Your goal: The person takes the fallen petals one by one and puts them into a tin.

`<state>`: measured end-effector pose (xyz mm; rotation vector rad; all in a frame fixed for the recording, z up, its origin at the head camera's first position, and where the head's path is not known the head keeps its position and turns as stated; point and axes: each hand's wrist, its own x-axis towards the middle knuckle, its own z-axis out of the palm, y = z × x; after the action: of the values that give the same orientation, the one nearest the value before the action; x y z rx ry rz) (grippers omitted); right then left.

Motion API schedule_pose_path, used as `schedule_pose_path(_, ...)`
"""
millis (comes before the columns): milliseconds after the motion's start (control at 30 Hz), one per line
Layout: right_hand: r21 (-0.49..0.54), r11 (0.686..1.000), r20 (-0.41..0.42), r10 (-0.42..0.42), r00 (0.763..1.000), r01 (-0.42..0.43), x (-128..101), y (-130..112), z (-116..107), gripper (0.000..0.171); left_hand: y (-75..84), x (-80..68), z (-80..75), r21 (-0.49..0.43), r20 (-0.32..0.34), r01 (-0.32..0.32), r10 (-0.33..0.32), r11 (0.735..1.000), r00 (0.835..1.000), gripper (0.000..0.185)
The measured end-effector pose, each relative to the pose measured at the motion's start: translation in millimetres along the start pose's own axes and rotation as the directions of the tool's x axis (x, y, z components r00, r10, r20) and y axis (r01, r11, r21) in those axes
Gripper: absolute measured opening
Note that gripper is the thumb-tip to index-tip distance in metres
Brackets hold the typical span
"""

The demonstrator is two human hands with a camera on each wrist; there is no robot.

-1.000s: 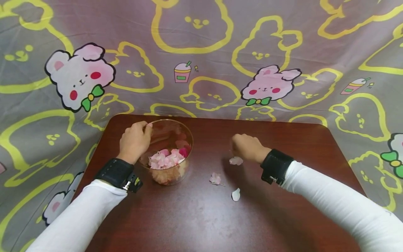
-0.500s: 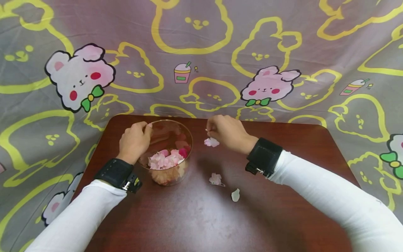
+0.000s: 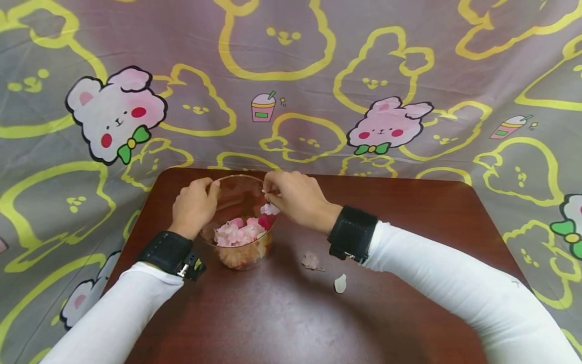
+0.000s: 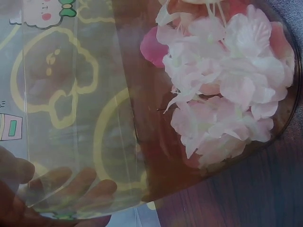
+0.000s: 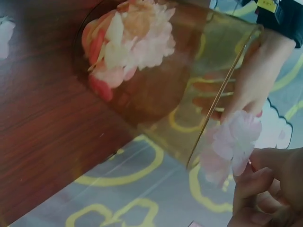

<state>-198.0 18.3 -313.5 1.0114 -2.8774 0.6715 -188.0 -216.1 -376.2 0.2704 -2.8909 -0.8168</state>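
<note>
Pink petal now over glass bowl, carried by right hand

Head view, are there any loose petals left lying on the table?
Yes, two loose petals lie on the table, right of the glass bowl.

A clear glass bowl tinted amber holds pale pink, white and deep pink fabric petals. It sits on a dark reddish-brown wooden table. Behind the bowl hangs a grey cloth patterned with yellow bear outlines and pink-and-white rabbits wearing green bows. Beside the bowl are white sleeves and black wrist straps.
</note>
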Motion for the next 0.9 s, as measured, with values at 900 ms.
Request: schedule_pose_path(900, 0.041, 0.999, 0.054, -0.005, 0.999, 0.003, 2.8, 0.2, 6.8, 0.019, -0.7, 0.3, -0.2, -0.009, 0.005, 0.0, 0.0, 1.0, 1.0, 0.04)
